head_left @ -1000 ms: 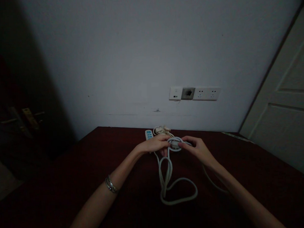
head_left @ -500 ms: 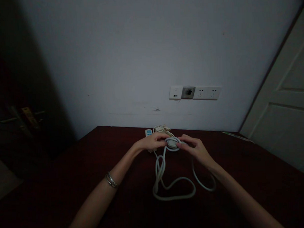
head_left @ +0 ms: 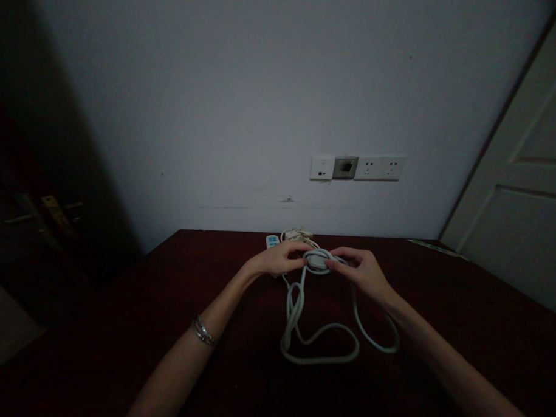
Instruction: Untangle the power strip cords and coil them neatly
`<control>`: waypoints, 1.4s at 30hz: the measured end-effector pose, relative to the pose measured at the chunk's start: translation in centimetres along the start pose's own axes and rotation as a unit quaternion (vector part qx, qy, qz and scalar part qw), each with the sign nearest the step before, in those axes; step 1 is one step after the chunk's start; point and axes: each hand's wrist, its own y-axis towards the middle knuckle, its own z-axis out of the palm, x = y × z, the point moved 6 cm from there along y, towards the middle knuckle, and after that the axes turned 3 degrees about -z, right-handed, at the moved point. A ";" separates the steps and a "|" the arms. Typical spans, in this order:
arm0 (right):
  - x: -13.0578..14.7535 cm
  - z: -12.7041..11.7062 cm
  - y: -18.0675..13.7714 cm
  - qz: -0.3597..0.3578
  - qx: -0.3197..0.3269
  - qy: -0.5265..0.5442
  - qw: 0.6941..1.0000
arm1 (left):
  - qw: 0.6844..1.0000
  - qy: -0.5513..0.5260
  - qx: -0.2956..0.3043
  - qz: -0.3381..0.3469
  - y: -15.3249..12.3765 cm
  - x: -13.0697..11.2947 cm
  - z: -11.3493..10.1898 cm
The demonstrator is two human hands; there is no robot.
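A white cable (head_left: 319, 344) lies in loose loops on the dark red table (head_left: 127, 335). Its upper end is wound into a small coil (head_left: 317, 260) held just above the table between both hands. My left hand (head_left: 280, 259) pinches the coil from the left, fingers closed on it. From the right, my right hand (head_left: 360, 269) grips the same coil with curled fingers. A metal bracelet (head_left: 202, 331) circles my left wrist.
A white power strip with a blue label (head_left: 272, 240) and a second bundled cord (head_left: 297, 236) lie at the table's far edge by the wall. Wall sockets (head_left: 357, 168) sit above. A white door (head_left: 524, 212) stands at the right, a dark door with a handle (head_left: 50, 216) at the left.
The slack cable on the table has spread from one narrow hanging loop into wider loops, with a new loop out to the right. Both hands stay on the coil.
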 end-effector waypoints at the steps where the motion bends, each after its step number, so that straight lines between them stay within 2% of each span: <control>1: 0.0 0.0 0.0 -0.002 0.001 0.002 1.000 | 1.000 0.000 0.004 -0.002 0.0 0.2 0.0; 7: -0.1 0.1 -0.2 -0.026 -0.001 0.005 1.000 | 0.998 0.045 0.033 -0.020 0.2 2.2 0.4; 11: -0.5 -0.1 -0.1 -0.040 -0.021 -0.008 0.999 | 0.997 0.072 -0.016 -0.003 0.3 2.2 0.3; 17: -0.3 0.3 0.0 -0.085 0.021 -0.060 0.994 | 0.991 0.085 -0.091 0.047 0.2 0.7 -0.3; 24: 1.1 1.0 -0.5 -0.130 0.039 -0.080 0.987 | 0.996 -0.011 -0.022 0.089 0.0 -0.1 -0.4; 29: 2.0 1.3 -0.8 -0.145 0.053 -0.101 0.983 | 0.995 -0.037 -0.027 0.091 0.0 -0.4 -0.4; 35: 2.1 1.7 -1.1 -0.130 0.046 -0.096 0.986 | 0.997 -0.035 -0.054 0.044 0.2 0.0 -0.6; 42: 1.1 2.1 -0.9 -0.059 0.070 0.050 0.995 | 0.999 -0.037 -0.024 0.002 0.2 1.1 -0.2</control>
